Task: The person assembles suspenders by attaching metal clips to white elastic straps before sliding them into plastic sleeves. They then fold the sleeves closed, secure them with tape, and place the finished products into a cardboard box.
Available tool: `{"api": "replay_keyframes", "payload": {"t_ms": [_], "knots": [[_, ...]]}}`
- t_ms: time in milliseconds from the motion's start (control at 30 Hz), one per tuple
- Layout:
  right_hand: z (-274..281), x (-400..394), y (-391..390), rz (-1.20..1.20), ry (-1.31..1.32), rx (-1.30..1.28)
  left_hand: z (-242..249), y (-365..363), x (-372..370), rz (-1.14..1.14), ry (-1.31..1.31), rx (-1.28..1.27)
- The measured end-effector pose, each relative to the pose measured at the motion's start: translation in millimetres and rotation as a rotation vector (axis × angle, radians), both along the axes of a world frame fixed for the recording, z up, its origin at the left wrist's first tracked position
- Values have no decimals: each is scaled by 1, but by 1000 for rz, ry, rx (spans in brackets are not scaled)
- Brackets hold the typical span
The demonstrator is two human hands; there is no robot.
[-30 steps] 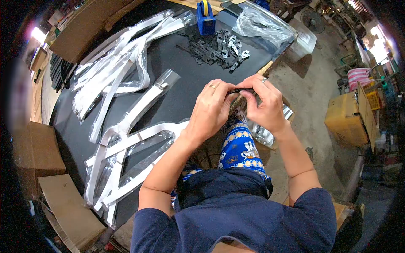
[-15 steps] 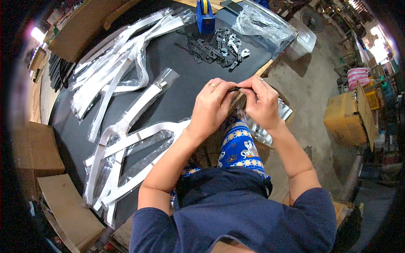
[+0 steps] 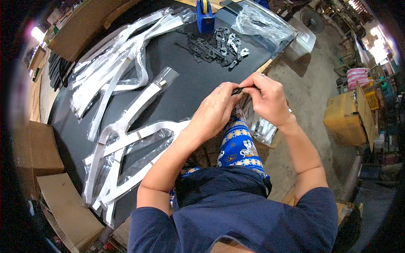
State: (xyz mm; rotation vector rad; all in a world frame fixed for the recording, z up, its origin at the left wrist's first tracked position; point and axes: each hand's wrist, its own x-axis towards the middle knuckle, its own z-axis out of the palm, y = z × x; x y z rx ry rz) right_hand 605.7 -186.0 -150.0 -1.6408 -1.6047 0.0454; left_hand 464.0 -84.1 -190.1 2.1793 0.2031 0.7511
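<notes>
A black tabletop (image 3: 181, 99) carries a bundle of long white straps in clear plastic sleeves (image 3: 105, 78) at its far left, with a second group of sleeved white straps (image 3: 141, 99) nearer, its right end partly covered by the left forearm. Toward the far edge, a heap of small flat black pieces (image 3: 219, 49) lies just below a blue tape dispenser (image 3: 205, 22), near crumpled clear plastic film (image 3: 263, 25). A brown cardboard box (image 3: 44, 145) stands at the left edge. Both hands are raised near the table's right edge, fingertips meeting: the left hand (image 3: 216, 107) and right hand (image 3: 270, 101) each pinch a small dark piece (image 3: 237, 90) between them, mostly hidden by the fingers; both elbows are bent outward.
</notes>
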Motion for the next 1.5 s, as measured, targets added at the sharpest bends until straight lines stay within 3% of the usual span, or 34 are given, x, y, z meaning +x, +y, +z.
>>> {"api": "replay_keyframes", "payload": {"t_ms": [100, 300, 400, 500, 567, 867, 1000, 1067, 1267, 1500], "knots": [[4, 2, -2, -3, 3, 32, 9, -6, 0, 70, 34, -168], [-2, 1, -5, -25, -71, 61, 6, 0, 0, 108, -7, 30], [-1, 2, -8, 12, -105, 72, 4, 5, 1, 67, -170, 180], [5, 0, -11, -4, 120, -5, 6, 5, 0, 77, -190, 193], [6, 8, -14, 53, -157, 24, 9, 5, -2, 82, -138, 196], [20, 22, -20, 216, -407, -55, 4, 2, -1, 31, -204, 272], [17, 23, -24, 219, -429, 20, 7, -2, -3, 36, -282, 252], [19, 25, -26, 249, -481, -3, 14, -8, -8, 111, -158, 81], [18, 20, -25, 322, -560, 79, 20, 1, -14, 1, -174, 233], [13, 18, -27, 331, -485, 70, 27, -4, -21, 4, -51, 220]]}}
